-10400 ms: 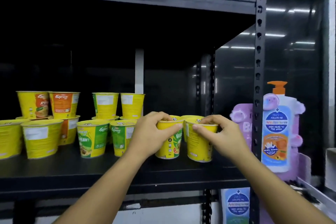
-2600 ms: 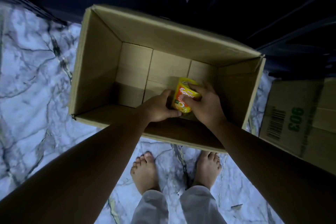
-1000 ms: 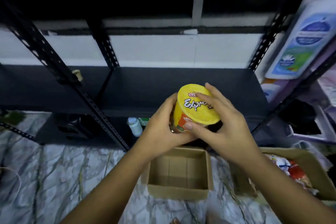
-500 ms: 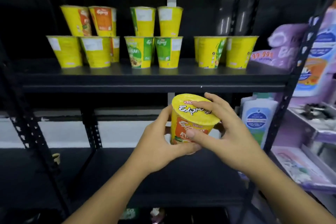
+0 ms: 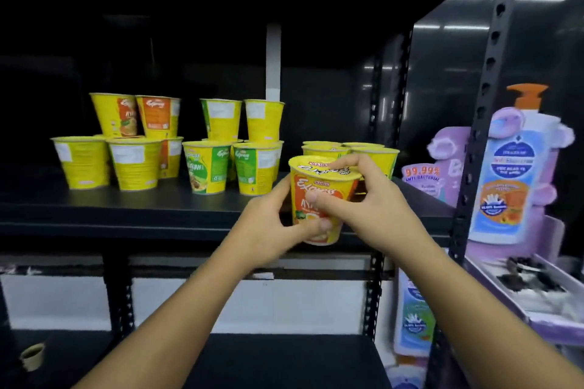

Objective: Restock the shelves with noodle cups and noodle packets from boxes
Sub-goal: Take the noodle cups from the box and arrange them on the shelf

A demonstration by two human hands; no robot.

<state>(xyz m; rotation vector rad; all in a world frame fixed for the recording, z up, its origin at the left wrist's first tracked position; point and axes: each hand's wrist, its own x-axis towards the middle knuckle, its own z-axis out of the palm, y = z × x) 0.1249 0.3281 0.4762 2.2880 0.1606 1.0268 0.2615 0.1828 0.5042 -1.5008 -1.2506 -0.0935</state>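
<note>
Left hand [image 5: 268,227] is gripping the noodle cup [image 5: 319,196] low on its left side. Its thumb is lying across the lower front of the label, and its other fingers are going behind the cup, hidden.

Right hand [image 5: 376,208] is gripping the same cup from the right. Its thumb is pressing on the front label, and its fingers [image 5: 344,164] are curling over the lid rim. Both hands are clenched on the cup.

The cup is being held upright, lid up, in front of the front edge of the shelf [image 5: 126,215]. Its base is showing below that edge. Cannot tell whether it is touching the shelf.

On the shelf, yellow cups [image 5: 132,164] are standing two high at the left. Green-labelled cups [image 5: 208,167] are stacked the same way beside them. A single layer of cups [image 5: 373,151] is sitting just behind the hands, partly covered by the held cup and the right hand.

A pump bottle [image 5: 508,183] is standing to the right beyond the upright post, its print blurred. A purple card [image 5: 442,167] behind it is partly cut off by the post.

A lower shelf [image 5: 268,357] is lying in shadow. A small brown cup [image 5: 31,356] is sitting at its left end, hard to make out.
</note>
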